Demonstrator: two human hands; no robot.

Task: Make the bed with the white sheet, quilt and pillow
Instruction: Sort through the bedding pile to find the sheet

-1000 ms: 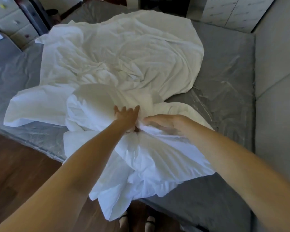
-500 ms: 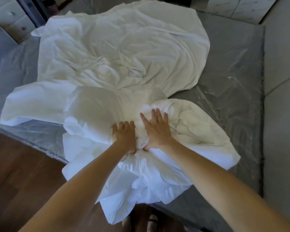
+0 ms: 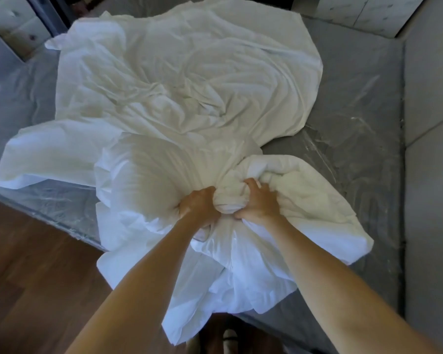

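— Head view: our left hand point(image 3: 198, 206) and right hand point(image 3: 258, 203) each clutch bunched quilt point(image 3: 304, 190) at the mattress point(image 3: 356, 118) edge.
— We risk dragging the crumpled sheet point(image 3: 184, 80) along and tangling both.

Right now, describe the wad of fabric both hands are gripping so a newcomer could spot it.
Start at the grey mattress, then its near edge, where white bedding lies heaped. There the left hand and right hand squeeze a twisted knot, the only tightly bunched fabric among loose folds.
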